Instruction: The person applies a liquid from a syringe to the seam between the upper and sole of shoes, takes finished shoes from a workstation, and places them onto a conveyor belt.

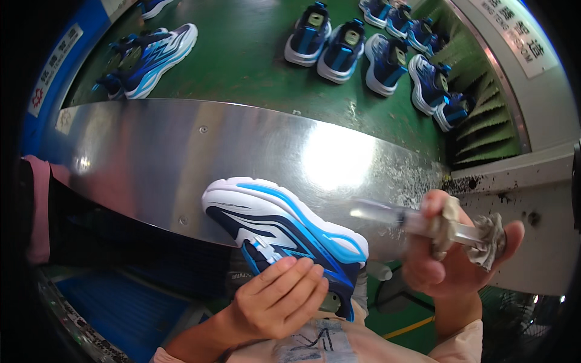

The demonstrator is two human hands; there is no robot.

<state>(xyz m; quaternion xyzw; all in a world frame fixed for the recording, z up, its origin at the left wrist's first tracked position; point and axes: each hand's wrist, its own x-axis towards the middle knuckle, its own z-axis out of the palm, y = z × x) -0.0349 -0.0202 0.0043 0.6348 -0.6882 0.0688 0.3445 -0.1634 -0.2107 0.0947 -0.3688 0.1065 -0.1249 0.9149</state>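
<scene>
My left hand (pixel 281 299) grips a running shoe (pixel 290 221) by its upper near the opening. The shoe is white, navy and bright blue; it lies tilted on its side, its toe over the steel ledge and its sole edge facing away from me. To the right of it, my right hand (pixel 445 254) is closed around a clear syringe (pixel 417 224), its flange and plunger end wrapped in dirty, pale material. The syringe's front end is smeared by motion and points left toward the shoe's sole edge, apart from it.
A polished steel ledge (pixel 254 139) runs across in front of me. Beyond it, a green conveyor belt (pixel 242 66) carries several similar shoes (pixel 342 51), with another pair (pixel 151 60) at the left. Bristle-like strips (pixel 493 115) hang at the right, beside a grey machine frame (pixel 538 175).
</scene>
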